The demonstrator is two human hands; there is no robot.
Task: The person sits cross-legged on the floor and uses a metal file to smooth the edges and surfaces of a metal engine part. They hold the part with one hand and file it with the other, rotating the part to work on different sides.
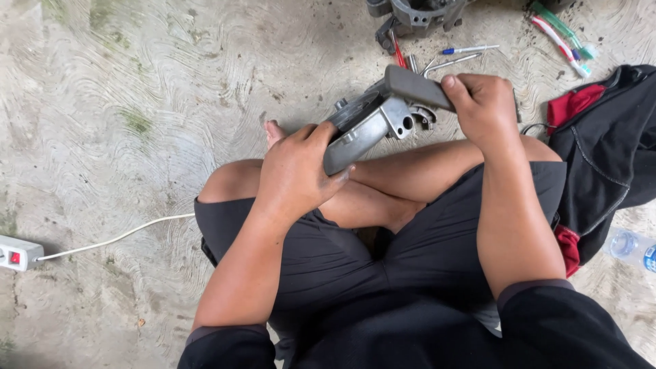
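Fingers (321,133) of left hand (297,171) gripping metal part (365,126), right hand (485,102) holding grey block (417,87)

Soft, even daylight, bright without glare, shadows faint, everything sharp, slight wide-angle bending at the edges

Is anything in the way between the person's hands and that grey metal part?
Nothing visible. The left hand already grips the grey metal part from below, and the right hand presses a flat grey block straight onto its top.

Left hand (297,171) covers the metal part's (369,130) lower end; grey casting (417,14) cut by top edge; bottle (632,247) cut at right.
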